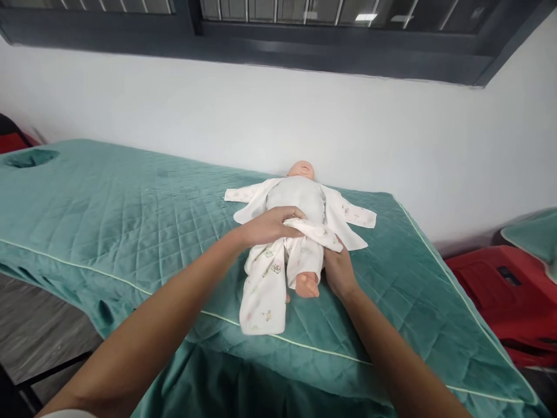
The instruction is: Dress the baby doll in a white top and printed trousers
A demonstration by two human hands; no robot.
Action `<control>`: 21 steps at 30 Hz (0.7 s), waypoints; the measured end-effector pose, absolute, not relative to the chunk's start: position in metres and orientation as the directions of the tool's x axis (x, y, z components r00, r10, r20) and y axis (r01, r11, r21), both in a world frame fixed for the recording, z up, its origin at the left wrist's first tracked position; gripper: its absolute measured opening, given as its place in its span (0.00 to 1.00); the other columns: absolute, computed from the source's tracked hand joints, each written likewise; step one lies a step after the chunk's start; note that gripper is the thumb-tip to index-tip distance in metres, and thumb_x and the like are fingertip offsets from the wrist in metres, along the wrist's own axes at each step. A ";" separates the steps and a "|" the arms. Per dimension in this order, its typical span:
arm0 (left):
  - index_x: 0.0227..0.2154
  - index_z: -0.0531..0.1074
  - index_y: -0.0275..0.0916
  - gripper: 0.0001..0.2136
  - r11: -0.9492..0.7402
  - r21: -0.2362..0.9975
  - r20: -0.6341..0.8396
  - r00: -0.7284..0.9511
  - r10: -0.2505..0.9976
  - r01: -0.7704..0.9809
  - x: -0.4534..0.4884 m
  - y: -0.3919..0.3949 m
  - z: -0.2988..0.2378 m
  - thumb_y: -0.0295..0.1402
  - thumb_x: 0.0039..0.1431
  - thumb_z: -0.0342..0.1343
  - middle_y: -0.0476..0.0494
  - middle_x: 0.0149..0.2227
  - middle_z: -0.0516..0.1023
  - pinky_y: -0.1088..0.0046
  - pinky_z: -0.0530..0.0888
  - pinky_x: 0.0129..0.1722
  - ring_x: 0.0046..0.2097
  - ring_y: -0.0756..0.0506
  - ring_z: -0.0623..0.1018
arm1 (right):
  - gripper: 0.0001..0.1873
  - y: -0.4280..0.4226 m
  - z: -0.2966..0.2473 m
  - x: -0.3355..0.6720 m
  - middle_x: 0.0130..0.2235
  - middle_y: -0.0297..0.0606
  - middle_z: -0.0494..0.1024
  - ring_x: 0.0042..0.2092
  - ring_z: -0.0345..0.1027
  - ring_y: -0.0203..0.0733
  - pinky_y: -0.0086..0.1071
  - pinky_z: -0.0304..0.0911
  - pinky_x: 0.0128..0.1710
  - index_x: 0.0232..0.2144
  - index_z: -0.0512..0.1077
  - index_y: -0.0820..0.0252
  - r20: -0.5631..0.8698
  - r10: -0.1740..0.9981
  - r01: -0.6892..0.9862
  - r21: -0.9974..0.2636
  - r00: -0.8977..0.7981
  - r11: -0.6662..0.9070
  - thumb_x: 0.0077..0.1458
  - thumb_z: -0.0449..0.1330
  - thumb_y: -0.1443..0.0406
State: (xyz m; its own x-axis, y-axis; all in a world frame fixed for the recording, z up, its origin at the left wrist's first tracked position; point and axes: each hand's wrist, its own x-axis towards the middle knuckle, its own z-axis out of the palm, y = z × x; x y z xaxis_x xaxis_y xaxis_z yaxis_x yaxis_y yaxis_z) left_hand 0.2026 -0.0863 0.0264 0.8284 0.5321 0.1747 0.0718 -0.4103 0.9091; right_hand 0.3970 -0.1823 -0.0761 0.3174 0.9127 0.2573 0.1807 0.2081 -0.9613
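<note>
A baby doll (301, 169) lies on its back on a green quilted bed cover (174, 203), its head toward the wall. Its white printed jacket (359, 215) is spread open, sleeves out to both sides, over a pale undergarment (296, 194). White printed baby trousers (263, 290) lie over its legs; one foot pokes out of a trouser leg, while the other leg of the cloth hangs flat toward the bed's near edge. My left hand (278, 225) is closed on the bunched waistband, across the doll's belly. My right hand (338, 266) grips the waistband's other side, its fingertips partly hidden by cloth.
Behind the bed is a white wall (152, 110) under a dark window frame (326, 52). A red plastic case (500, 290) stands past the bed's right edge. The cover has a face hole (30, 158) at the far left. Grey floor (43, 313) shows at lower left.
</note>
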 end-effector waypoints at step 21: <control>0.32 0.73 0.37 0.14 0.205 0.874 0.176 0.682 0.710 -0.439 0.172 -0.068 -0.052 0.29 0.39 0.67 0.47 0.36 0.72 0.74 0.66 0.36 0.37 0.47 0.72 | 0.20 -0.155 0.010 0.360 0.50 0.38 0.76 0.50 0.70 0.49 0.42 0.64 0.47 0.51 0.69 0.50 0.194 0.962 0.704 -0.656 -0.190 0.271 0.59 0.60 0.51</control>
State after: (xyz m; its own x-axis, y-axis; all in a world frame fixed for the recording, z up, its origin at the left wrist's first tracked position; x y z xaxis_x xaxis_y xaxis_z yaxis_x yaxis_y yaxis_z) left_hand 0.1716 -0.0678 -0.0521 0.6823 0.7095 0.1762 -0.4394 0.2054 0.8745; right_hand 0.3595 -0.1549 0.0100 -0.1901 0.9624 0.1941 0.7043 0.2714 -0.6560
